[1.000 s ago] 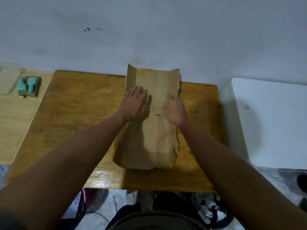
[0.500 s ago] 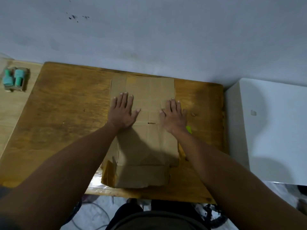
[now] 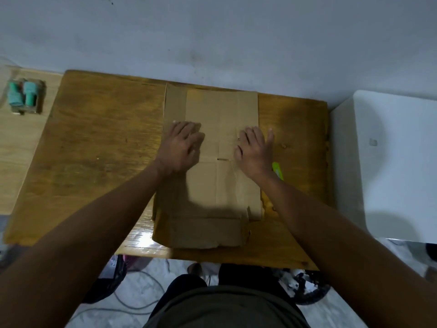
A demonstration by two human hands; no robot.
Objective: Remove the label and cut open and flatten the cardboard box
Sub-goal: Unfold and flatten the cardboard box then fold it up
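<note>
The brown cardboard box (image 3: 212, 110) lies opened out and flat on the wooden table (image 3: 99, 147), its near flap folded over at the table's front edge. My left hand (image 3: 181, 146) rests on the left half of the cardboard with its fingers loosely bent. On the right half lies my right hand (image 3: 254, 150), fingers spread and nearly straight, little finger reaching past the cardboard's right edge. A yellow-green tool (image 3: 277, 170), probably a cutter, peeks out on the table beside my right wrist. No label shows.
A white appliance (image 3: 387, 166) stands close against the table's right side. On the lighter surface to the left sits a small pack with two teal cylinders (image 3: 23, 95). The wall runs right behind the table. Cables and dark objects lie on the floor below.
The far flaps that stood up a second ago now lie flat. Both hands stay on the cardboard's middle; the left hand's fingers have bent slightly from flat.
</note>
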